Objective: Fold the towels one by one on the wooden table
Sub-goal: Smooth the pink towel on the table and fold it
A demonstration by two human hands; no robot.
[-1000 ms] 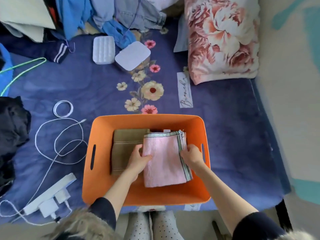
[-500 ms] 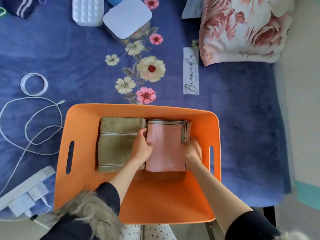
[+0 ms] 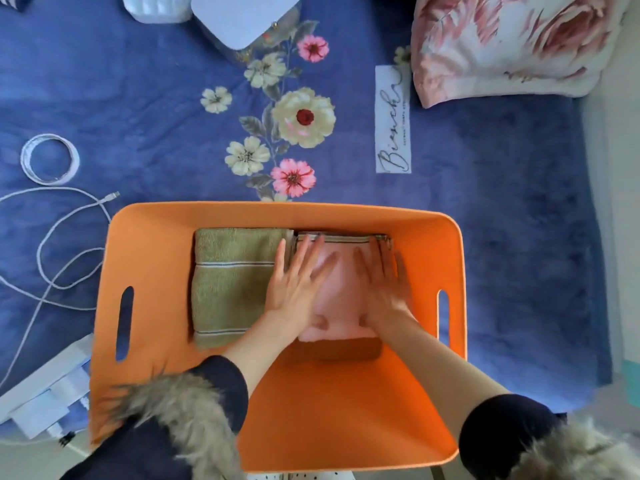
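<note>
Both hands lie flat, fingers straight and spread, on the folded pink towel inside the orange basket. The left hand presses the towel's 9 o'clock half, its outer fingers reaching over the seam onto the neighbouring olive towel. The right hand presses the 3 o'clock half, its fingertips at the striped hem along the towel's 12 o'clock edge. Neither hand curls round anything. The pink towel sits touching the olive towel, which lies folded at its 9 o'clock, both tucked against the basket's 12 o'clock wall. The basket rests on a blue floral blanket. From the basket, a coiled white cable lies at 10 o'clock, a white charger at 8 o'clock, a white box at 12 o'clock and a floral pillow at 1 o'clock
</note>
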